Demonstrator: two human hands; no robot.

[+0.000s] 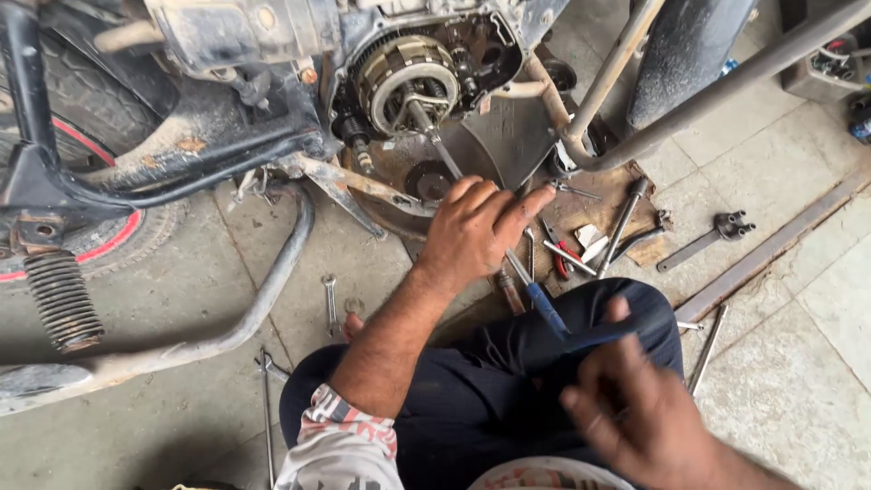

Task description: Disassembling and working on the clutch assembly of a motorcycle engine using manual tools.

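The left hand (476, 234) rests over the thin steel shaft of a long screwdriver (472, 195), fingers curled loosely on top of it and the index finger stretched forward; whether the fingers truly close round the shaft cannot be told. The shaft runs up and away from this hand to the round, ribbed metal clutch assembly (404, 82) in the opened engine case of a motorcycle, where its tip meets the hub. Toward the body, the shaft ends in a blue handle (549, 313), and the right hand (635, 399), blurred, is wrapped round the dark far end of that handle, gripping it.

Just right of the left hand, a greasy brown board (590, 213) lies on the floor with loose tools on it: a long socket wrench (624, 222) with a dull grey stem, red-handled pliers (561, 259), and a small pale scrap. Further right of it lies a flat dark tool with a forked, pronged head (717, 234). Left of the left forearm, a small shiny spanner (330, 304) lies on the grey tiled floor (798, 299). Beyond it curves a rusty exhaust pipe (272, 290), and further left stand a coiled black shock spring (62, 299) and a tyre with a red rim stripe. The person's knees in dark cloth sit beneath both hands.
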